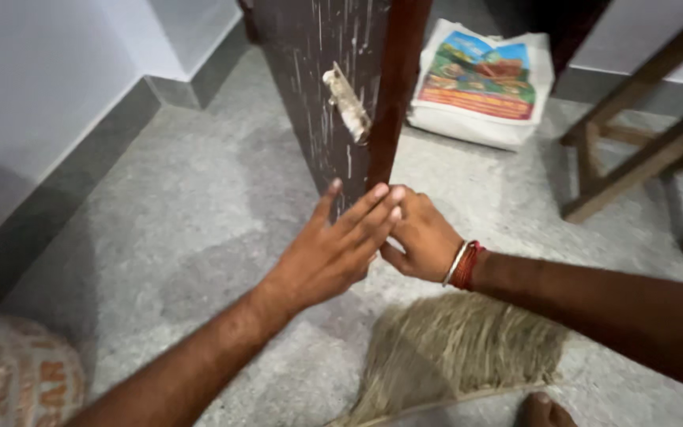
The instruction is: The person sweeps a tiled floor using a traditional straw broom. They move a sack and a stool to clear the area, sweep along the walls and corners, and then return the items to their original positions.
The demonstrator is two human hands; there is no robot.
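Fingers (373, 207) of both hands spread on door (333, 79) edge, apparently ungripped; floor (199, 205) beside.

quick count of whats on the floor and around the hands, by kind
Hands: 2, left hand and right hand, both at the door's edge
Dark wooden door: 1
Metal door latch: 1
Printed sacks: 2, white sack and patterned sack
Grass broom: 1
Wooden frame: 1
Total: 8
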